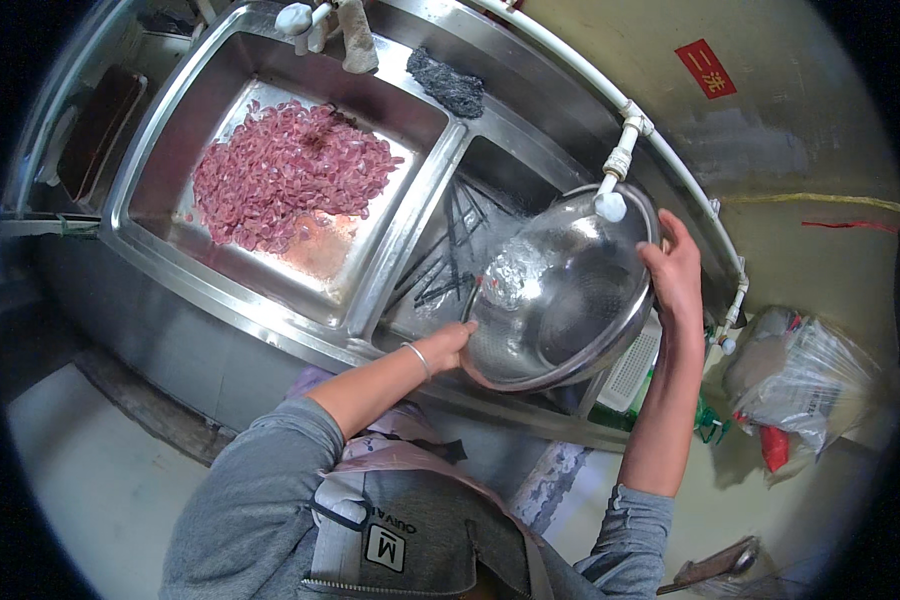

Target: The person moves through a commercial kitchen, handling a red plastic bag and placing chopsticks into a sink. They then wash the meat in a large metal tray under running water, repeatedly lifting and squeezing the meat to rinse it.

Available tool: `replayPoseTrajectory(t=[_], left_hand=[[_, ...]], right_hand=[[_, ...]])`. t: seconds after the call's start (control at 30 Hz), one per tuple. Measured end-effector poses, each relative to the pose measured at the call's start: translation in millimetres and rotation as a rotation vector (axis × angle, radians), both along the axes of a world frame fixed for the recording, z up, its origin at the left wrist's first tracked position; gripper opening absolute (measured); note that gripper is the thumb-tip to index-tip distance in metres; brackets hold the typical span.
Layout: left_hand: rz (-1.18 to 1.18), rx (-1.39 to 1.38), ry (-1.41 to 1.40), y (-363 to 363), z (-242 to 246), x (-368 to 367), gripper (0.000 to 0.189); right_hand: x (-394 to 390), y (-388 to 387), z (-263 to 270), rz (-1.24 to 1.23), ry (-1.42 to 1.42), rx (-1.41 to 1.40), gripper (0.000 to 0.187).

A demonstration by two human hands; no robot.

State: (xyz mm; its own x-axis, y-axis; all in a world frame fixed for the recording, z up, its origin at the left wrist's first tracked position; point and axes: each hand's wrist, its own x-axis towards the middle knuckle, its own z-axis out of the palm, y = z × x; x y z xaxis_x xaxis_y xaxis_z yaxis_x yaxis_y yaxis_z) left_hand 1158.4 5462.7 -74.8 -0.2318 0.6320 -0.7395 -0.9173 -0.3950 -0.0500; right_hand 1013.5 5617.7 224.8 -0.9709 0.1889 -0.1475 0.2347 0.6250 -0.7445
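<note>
With both hands I hold a large stainless steel basin (592, 300) tilted over the right sink compartment (412, 319). Its rim rests in the fingers of my right hand (675, 262) on the far right. My left hand (450, 346), with a bangle at the wrist, grips the near left rim. Splashing water shows at the basin's left side, and a few small red bits cling there. Several dark thin rods (454, 232) lie below in that compartment. To the left, a heap of cut pinkish-red raw meat (292, 176) sits in the left sink compartment (161, 176).
A faucet (356, 37) overhangs the left compartment. Steel-wool-like scrubbing mesh (446, 82) lies on the back ledge. A white pipe (570, 60) follows the wall, its tap (610, 204) close above the basin. Right of the sink are a white perforated basket (630, 367) and a filled plastic bag (802, 382).
</note>
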Motion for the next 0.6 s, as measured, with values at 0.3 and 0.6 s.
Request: replayPoseTrajectory(t=[0.3,0.6], left_hand=[[-0.071,0.082,0.062,15,38,2,0.039],[0.177,-0.065,0.166,-44,44,-54,0.039]], right_hand=[[-29,-38,28,0.058,-0.023,0.378,0.064],[56,114,-9,-0.211,-0.196,-0.285,0.046]])
